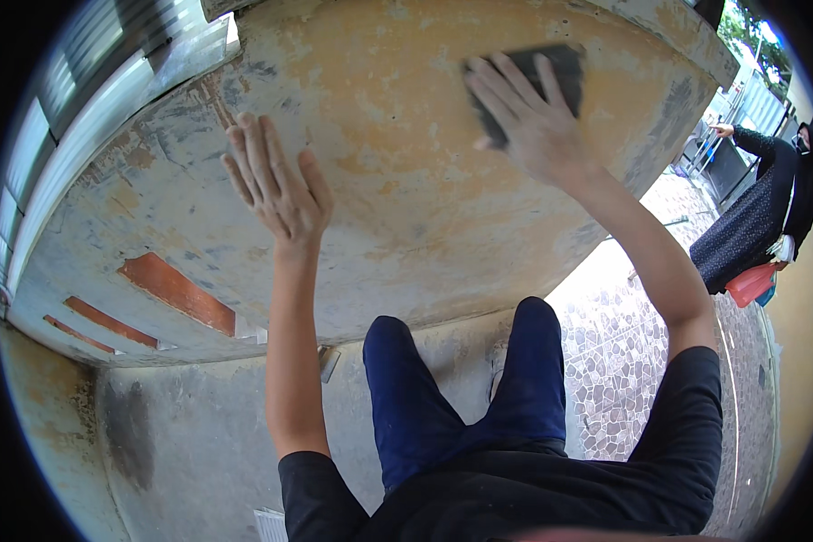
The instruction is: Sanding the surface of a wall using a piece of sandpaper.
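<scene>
In front of me stands a worn wall (397, 117) with patchy yellow and grey-white paint. My right hand (537, 122) presses a dark sheet of sandpaper (566, 68) flat on the yellow upper part; the hand and sheet are slightly blurred by motion. The thumb lies at the sheet's lower left edge and the fingers spread over its face. To the left, my left hand (280, 185) is stretched out with its palm toward the wall and nothing in it. Whether that palm touches the wall I cannot tell.
Reddish-brown slots (179, 294) cut through the wall at lower left. A grey concrete floor (208, 434) lies below, and stone-patterned paving (605, 379) at right. A person in dark clothes (750, 199) stands at far right with a red bag (752, 285). Corrugated sheets (81, 72) edge the upper left.
</scene>
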`<action>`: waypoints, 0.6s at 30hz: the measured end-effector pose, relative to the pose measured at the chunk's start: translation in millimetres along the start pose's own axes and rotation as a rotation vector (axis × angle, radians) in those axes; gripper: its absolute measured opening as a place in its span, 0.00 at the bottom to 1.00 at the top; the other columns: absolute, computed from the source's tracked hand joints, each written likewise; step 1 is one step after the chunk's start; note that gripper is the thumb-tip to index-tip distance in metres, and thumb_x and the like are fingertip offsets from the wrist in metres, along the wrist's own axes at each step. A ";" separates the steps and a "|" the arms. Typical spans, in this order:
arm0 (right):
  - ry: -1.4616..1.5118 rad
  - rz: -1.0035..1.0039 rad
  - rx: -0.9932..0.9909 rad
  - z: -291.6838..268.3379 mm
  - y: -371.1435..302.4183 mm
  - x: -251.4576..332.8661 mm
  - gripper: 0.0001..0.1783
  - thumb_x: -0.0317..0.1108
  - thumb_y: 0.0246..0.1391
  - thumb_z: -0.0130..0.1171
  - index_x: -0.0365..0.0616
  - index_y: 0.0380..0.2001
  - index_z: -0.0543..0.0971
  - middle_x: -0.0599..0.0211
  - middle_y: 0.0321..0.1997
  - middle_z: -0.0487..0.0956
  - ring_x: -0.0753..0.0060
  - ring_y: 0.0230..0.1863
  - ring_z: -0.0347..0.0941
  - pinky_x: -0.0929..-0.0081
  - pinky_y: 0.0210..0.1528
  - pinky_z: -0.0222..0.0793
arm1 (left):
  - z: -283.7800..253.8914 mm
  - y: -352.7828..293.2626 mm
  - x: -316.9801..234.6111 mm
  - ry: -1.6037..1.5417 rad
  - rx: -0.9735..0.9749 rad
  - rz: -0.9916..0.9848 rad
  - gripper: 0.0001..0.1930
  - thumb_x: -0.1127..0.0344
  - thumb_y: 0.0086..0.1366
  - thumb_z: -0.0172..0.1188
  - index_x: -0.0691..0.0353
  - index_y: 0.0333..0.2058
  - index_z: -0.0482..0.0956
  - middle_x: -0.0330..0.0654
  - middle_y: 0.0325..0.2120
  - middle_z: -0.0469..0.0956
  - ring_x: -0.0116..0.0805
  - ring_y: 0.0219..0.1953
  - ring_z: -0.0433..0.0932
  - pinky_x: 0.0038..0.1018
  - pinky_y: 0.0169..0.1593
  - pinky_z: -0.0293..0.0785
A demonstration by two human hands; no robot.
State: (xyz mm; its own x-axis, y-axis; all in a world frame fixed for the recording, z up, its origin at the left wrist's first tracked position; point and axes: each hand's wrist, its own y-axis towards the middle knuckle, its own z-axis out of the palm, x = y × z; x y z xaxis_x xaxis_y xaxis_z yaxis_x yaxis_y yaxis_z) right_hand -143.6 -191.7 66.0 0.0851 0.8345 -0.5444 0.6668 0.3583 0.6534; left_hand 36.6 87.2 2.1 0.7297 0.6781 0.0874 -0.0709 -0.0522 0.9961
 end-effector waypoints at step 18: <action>0.027 0.074 -0.009 25.0 -13.2 43.9 0.52 0.66 0.53 0.60 0.52 0.76 0.60 0.73 0.82 0.56 0.70 0.82 0.47 0.42 0.81 0.33 | 4.8 -6.6 10.4 -0.022 0.038 -0.092 0.30 0.58 0.76 0.46 0.71 0.70 0.62 0.57 0.71 0.62 0.55 0.76 0.56 0.50 0.76 0.47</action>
State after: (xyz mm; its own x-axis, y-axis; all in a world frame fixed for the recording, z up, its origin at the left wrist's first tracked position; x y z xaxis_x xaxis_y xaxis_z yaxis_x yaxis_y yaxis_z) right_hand -130.1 -170.3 20.4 0.1138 0.8698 -0.4800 0.6529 0.2987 0.6961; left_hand 47.9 91.1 -3.6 0.7470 0.6649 -0.0046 0.0225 -0.0183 0.9996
